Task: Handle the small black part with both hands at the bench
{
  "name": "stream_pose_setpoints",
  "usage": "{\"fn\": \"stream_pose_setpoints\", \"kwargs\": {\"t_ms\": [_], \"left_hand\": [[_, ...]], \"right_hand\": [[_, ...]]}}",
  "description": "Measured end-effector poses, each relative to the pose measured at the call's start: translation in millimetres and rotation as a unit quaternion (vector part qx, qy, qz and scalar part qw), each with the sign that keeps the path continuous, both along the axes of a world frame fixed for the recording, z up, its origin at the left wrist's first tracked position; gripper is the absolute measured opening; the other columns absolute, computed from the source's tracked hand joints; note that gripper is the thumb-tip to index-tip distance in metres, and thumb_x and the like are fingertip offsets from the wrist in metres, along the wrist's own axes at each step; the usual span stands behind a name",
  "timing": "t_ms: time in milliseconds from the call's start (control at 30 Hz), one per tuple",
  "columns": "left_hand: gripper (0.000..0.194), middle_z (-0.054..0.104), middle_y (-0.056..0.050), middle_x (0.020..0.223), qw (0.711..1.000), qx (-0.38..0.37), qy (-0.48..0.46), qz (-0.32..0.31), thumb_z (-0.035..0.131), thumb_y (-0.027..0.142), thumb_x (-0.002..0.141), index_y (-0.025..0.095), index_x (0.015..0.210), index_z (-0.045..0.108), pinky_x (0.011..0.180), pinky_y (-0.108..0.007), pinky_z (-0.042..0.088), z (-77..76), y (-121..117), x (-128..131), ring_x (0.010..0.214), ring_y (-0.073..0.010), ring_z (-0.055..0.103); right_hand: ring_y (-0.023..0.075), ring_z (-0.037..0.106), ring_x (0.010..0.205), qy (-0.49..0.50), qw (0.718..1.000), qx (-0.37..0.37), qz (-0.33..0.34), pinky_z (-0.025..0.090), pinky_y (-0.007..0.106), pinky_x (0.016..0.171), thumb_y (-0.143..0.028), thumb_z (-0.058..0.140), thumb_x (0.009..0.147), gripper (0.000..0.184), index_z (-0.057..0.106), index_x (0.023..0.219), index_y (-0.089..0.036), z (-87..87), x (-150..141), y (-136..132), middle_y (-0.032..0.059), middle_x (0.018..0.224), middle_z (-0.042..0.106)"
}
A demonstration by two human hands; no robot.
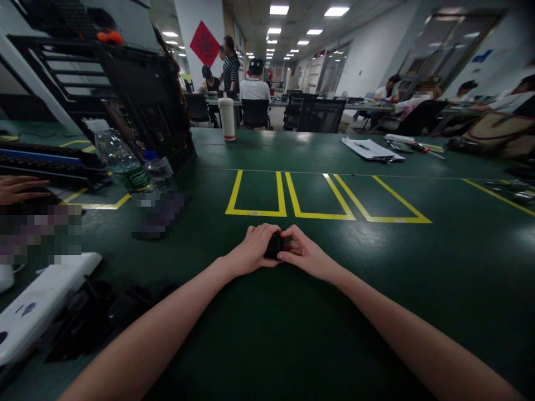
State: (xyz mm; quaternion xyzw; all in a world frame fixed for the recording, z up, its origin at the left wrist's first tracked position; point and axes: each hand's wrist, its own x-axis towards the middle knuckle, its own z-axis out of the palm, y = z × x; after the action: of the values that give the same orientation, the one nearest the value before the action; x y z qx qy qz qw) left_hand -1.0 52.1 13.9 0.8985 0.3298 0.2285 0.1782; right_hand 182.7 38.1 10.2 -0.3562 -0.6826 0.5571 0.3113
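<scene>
Head view, left to right across the dark green tabletop [284, 340]. Far left edge: another person's hand [20, 189], palm down, on or just above something dark; can't tell what. Nearer, a long white plastic bar-shaped object [50, 303] with dark markings lies at a slant, a jumble of black parts [98, 303] just beside it, too dark to identify. Behind: open black metal computer case [146, 100], with a tall clear plastic bottle with a green label [119, 153] and a shorter clear bottle with a blue cap [157, 171] standing in front of it. Dark purplish item [162, 214] near the bottles is pixelated. White lidded cup with a red band [227, 120] stands upright toward the far edge.

Center: left hand [257, 249] is wrapped round the left side of a small black object [273, 246], gripping it. Object is between the hands, mostly hidden by fingers. Right hand [304, 255] has thumb and fingertips against its right side, fingers bent, palm off it.

Just beyond the hands, three U-shaped yellow tape outlines [324, 215] run in a row. Farther right: white paper stack [371, 149], pen on top. Right edge: beige bag [497, 131].
</scene>
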Motion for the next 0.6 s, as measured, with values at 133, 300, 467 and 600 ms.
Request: {"fn": "stream_pose_setpoints", "kwargs": {"t_ms": [133, 300, 467, 600], "left_hand": [[0.054, 0.047, -0.007, 0.109, 1.000, 0.000, 0.000, -0.001, 0.064, 0.027, 0.070, 0.020, 0.112, 0.032, 0.083, -0.036, 0.033, -0.2, 0.0, -0.3, 0.099, -0.0232, 0.047], [0.054, 0.048, -0.007, 0.109, 1.000, -0.003, -0.005, 0.000, 0.064, 0.026, 0.070, 0.020, 0.112, 0.032, 0.083, -0.036, 0.033, -0.7, 0.0, 0.4, 0.099, -0.0231, 0.047], [0.053, 0.048, -0.006, 0.108, 1.000, -0.007, -0.001, 0.002, 0.064, 0.026, 0.070, 0.021, 0.111, 0.032, 0.082, -0.035, 0.034, 0.9, -0.5, 0.4, 0.098, -0.0228, 0.048], [0.053, 0.049, -0.007, 0.106, 1.000, -0.005, -0.001, 0.007, 0.065, 0.025, 0.069, 0.020, 0.110, 0.032, 0.081, -0.035, 0.034, 0.2, 0.1, 0.3, 0.097, -0.0230, 0.048]], "right_hand": [[0.0130, 0.055, 0.075, -0.027, 0.998, 0.038, -0.034, 0.049, 0.029, 0.064, -0.029, 0.044, 0.084, 0.010, 0.042, 0.091, -0.022, -1.3, -3.0, 0.3, 0.0000, 0.088, 0.050], [0.0151, 0.053, 0.078, -0.066, 0.992, 0.078, -0.071, 0.049, 0.031, 0.064, -0.031, 0.039, 0.086, 0.012, 0.040, 0.095, -0.023, -1.9, -7.5, -2.2, 0.0017, 0.089, 0.050], [0.0177, 0.053, 0.084, -0.066, 0.993, 0.070, -0.071, 0.050, 0.035, 0.069, -0.029, 0.040, 0.085, 0.014, 0.040, 0.097, -0.022, -1.7, -6.8, -4.8, 0.0038, 0.094, 0.050], [0.0178, 0.053, 0.090, -0.032, 0.996, 0.077, -0.043, 0.049, 0.037, 0.075, -0.024, 0.046, 0.082, 0.015, 0.041, 0.096, -0.022, -2.0, -5.1, -6.3, 0.0033, 0.098, 0.047]]}}
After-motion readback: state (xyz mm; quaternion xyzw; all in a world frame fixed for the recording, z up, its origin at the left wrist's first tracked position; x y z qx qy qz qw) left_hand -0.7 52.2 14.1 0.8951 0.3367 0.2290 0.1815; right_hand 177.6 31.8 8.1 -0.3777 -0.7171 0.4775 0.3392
